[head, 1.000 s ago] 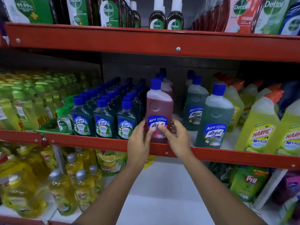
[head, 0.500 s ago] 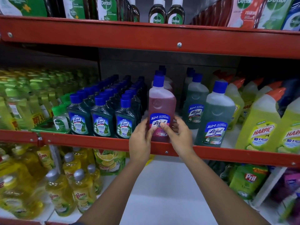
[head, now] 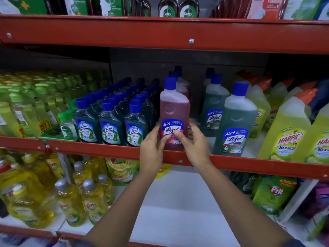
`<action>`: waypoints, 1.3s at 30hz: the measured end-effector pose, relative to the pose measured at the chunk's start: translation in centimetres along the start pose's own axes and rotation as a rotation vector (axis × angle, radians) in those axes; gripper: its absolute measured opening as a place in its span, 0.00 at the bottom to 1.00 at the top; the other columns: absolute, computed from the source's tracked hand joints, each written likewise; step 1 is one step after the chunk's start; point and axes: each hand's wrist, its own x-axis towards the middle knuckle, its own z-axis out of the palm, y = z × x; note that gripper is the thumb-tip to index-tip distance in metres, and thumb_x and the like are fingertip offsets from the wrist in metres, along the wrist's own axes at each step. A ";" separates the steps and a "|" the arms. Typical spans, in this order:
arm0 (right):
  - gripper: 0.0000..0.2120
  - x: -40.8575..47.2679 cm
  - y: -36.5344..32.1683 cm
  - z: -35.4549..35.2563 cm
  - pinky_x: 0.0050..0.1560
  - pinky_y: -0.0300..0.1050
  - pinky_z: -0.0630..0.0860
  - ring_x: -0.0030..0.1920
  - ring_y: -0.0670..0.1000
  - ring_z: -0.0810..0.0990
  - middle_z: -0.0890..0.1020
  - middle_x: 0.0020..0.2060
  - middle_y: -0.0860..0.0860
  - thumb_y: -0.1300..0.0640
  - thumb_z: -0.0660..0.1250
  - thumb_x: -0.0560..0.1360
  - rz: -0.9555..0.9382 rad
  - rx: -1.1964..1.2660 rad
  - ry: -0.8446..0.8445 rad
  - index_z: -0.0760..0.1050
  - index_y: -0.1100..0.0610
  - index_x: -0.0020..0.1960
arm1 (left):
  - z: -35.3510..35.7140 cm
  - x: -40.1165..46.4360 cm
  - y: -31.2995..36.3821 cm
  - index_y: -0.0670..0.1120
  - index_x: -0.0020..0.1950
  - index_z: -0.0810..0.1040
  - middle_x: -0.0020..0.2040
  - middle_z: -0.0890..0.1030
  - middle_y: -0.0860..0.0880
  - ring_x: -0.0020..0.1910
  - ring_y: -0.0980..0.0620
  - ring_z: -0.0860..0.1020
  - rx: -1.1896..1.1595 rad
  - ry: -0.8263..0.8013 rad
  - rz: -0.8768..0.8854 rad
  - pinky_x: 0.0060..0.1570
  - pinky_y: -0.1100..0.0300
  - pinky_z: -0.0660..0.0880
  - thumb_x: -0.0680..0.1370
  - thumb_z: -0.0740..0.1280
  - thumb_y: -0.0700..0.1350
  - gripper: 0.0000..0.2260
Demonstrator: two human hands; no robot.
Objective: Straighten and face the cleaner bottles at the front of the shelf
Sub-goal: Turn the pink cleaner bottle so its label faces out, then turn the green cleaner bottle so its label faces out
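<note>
A pink Lizol bottle (head: 174, 109) with a blue cap stands upright at the front of the middle shelf, its label facing me. My left hand (head: 153, 150) grips its lower left side and my right hand (head: 195, 145) its lower right side, thumbs across the label. More pink bottles stand behind it. To its right stand two green Lizol bottles, one at the front edge (head: 235, 120) and one further back (head: 214, 106). To its left run rows of small dark green Lizol bottles (head: 110, 125).
The red shelf lip (head: 92, 150) runs under the bottles. Yellow Harpic bottles (head: 288, 132) fill the right side, light green bottles (head: 21, 107) the left. Dettol bottles (head: 178, 8) stand on the shelf above. Yellow dish liquid (head: 71, 198) and a Pril pack (head: 274, 193) sit below.
Both hands have stayed on the pink bottle. It stands a little straighter, with its label turned more squarely toward me. The camera has tilted down slightly.
</note>
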 end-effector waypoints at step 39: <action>0.25 -0.9 3.7 -12.9 0.39 0.22 0.73 0.45 0.33 0.77 0.78 0.51 0.47 0.53 0.74 0.71 -0.080 -0.133 0.175 0.71 0.59 0.64 | 10.7 -2.2 6.4 0.43 0.62 0.75 0.57 0.81 0.47 0.51 0.67 0.77 -0.089 -0.038 -0.004 0.44 0.79 0.71 0.76 0.68 0.46 0.16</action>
